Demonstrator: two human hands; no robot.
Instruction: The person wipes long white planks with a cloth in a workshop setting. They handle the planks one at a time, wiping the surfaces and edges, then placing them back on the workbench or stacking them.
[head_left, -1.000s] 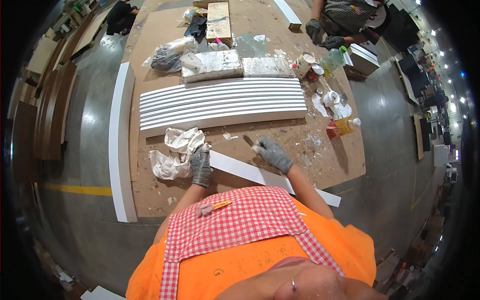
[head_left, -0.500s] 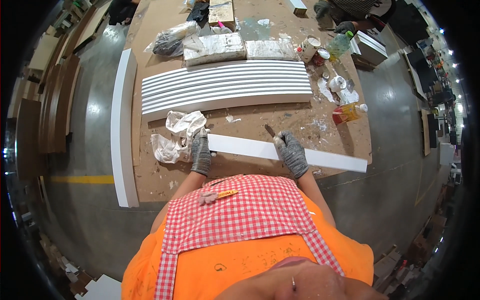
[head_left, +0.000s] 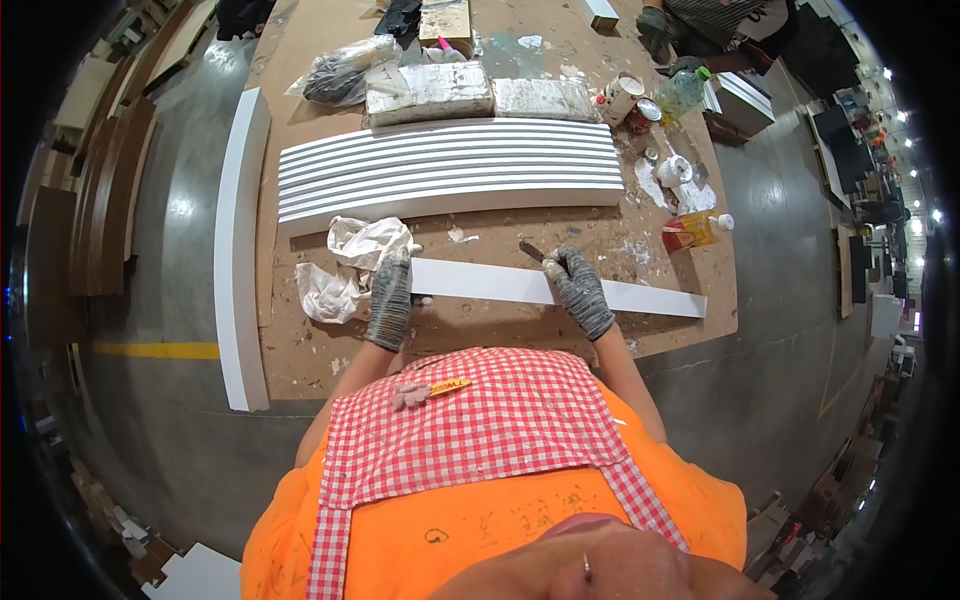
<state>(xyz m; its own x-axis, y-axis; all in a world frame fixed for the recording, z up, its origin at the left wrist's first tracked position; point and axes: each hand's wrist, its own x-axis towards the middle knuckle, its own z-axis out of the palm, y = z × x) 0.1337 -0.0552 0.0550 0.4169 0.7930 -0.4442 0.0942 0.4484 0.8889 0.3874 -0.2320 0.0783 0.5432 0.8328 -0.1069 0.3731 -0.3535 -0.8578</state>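
Observation:
A long white board (head_left: 480,281) lies crosswise in front of me above the worktable. My left hand (head_left: 389,305), in a grey knit glove, is closed on its left end. Crumpled white cloth (head_left: 368,243) touches those fingers; whether they pinch it too is hidden. My right hand (head_left: 582,298), gloved alike, is closed around a small dark blade like a putty knife (head_left: 531,249), its tip pointing up and left over the far edge of the board. That hand also rests against the board right of its middle. Just beyond lies a row of white boards (head_left: 450,190), set side by side.
White-smeared blocks (head_left: 430,93) and a plastic bag (head_left: 350,75) sit behind the row. Cans (head_left: 642,115), a green bottle (head_left: 684,92) and a red-yellow bottle (head_left: 697,230) stand or lie right. A long white beam (head_left: 240,250) lines the left edge. Another person's gloved hand (head_left: 653,28) shows far right.
The board's right end has shifted left and slightly up, nearly levelling the board. My right hand and the blade have moved a little left; my left hand has shifted slightly left.

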